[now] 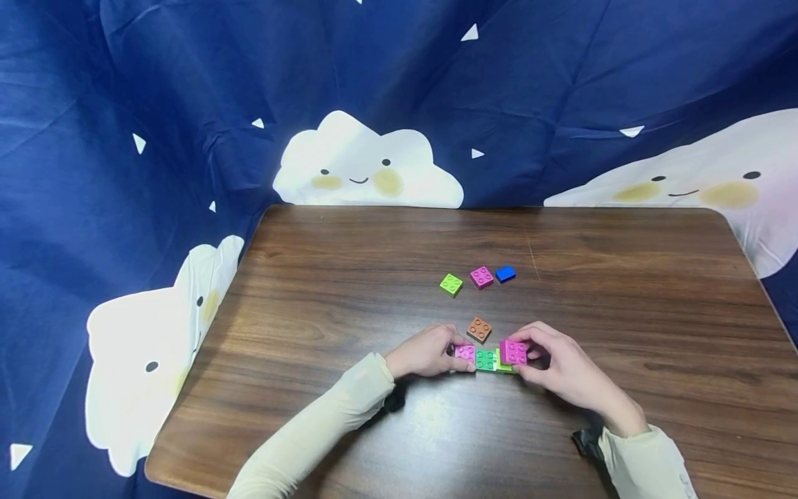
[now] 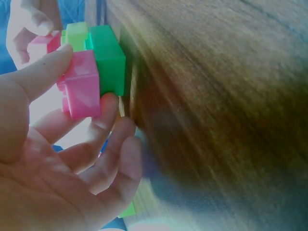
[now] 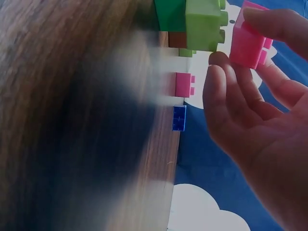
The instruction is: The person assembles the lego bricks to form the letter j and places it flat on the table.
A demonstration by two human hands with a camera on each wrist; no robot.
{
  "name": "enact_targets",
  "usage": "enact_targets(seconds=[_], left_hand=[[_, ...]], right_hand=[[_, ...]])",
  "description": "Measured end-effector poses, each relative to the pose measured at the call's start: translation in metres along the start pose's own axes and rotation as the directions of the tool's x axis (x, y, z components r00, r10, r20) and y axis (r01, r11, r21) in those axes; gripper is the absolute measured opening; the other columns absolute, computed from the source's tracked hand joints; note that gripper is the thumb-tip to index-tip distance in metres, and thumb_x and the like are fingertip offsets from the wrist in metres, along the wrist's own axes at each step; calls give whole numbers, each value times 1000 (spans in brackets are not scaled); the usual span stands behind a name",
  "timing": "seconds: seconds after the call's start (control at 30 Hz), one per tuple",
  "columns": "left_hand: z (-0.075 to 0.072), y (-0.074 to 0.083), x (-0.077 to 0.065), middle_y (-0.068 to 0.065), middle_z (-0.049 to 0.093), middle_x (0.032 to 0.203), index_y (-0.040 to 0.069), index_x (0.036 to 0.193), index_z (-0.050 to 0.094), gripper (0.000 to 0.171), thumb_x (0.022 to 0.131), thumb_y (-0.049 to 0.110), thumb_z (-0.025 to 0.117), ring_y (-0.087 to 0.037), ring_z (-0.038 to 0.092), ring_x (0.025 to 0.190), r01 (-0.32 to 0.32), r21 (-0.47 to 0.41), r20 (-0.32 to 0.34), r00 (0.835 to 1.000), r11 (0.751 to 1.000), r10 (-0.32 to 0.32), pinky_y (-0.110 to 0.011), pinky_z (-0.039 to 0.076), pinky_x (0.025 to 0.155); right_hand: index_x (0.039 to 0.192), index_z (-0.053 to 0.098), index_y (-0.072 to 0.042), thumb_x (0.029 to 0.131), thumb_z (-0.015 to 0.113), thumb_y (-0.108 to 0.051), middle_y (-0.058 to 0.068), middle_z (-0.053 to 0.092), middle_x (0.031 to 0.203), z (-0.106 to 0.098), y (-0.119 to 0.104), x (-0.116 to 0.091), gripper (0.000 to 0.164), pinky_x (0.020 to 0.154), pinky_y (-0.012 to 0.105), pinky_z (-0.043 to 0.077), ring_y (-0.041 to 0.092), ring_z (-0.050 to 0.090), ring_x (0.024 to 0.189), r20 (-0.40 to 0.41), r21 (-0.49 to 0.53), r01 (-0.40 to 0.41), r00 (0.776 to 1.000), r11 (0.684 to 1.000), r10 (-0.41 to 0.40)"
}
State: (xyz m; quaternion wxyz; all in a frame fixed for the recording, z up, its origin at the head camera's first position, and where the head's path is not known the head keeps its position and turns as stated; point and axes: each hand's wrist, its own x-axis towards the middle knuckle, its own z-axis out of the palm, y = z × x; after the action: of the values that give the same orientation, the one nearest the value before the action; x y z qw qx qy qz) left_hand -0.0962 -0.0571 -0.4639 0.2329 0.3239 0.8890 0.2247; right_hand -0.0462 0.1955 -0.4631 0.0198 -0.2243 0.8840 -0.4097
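Note:
My left hand (image 1: 429, 352) pinches a light pink toy building brick (image 2: 83, 86) between thumb and fingers. That brick is joined to a green brick (image 1: 485, 360), the lowest of the group near the tabletop. A lime brick (image 3: 204, 25) sits at the group's other end, its studs facing up. Just above those studs, my right hand (image 1: 570, 367) grips a magenta brick (image 1: 514, 352) by its sides. In the right wrist view a narrow gap shows between the magenta brick and the lime studs.
On the wooden table (image 1: 349, 277), an orange-brown brick (image 1: 479, 330) lies just behind the joined bricks. Farther back are a loose lime brick (image 1: 451, 285), another magenta brick (image 1: 481, 277) and a blue brick (image 1: 506, 274). A blue curtain (image 1: 524, 83) hangs behind the table.

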Motion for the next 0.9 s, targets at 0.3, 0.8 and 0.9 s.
enact_targets(seconds=[0.3, 0.8, 0.9], left_hand=[[0, 0, -1, 6, 63, 93, 13, 120, 69, 45, 84, 40, 73, -3, 51, 76, 3, -1, -7, 1000, 1000, -3, -15, 41, 72], [0, 0, 0, 6, 63, 91, 13, 120, 69, 45, 84, 40, 73, -3, 50, 75, -1, 0, -5, 1000, 1000, 1, -14, 40, 70], [0, 0, 0, 6, 63, 91, 13, 120, 69, 45, 84, 39, 73, -3, 50, 75, 3, 0, -5, 1000, 1000, -3, -14, 40, 70]], right_hand=[[108, 66, -19, 75, 80, -5, -8, 60, 105, 3, 0, -1, 39, 77, 24, 52, -1, 55, 90, 12, -2, 46, 999, 999, -46], [110, 66, -16, 76, 80, -9, -8, 59, 105, 6, 4, -1, 37, 79, 25, 53, 0, 56, 92, 26, -18, 59, 998, 998, -58], [109, 67, -16, 76, 80, -10, -9, 59, 104, 7, 5, 0, 36, 80, 25, 53, 0, 56, 92, 21, -33, 67, 998, 997, -66]])
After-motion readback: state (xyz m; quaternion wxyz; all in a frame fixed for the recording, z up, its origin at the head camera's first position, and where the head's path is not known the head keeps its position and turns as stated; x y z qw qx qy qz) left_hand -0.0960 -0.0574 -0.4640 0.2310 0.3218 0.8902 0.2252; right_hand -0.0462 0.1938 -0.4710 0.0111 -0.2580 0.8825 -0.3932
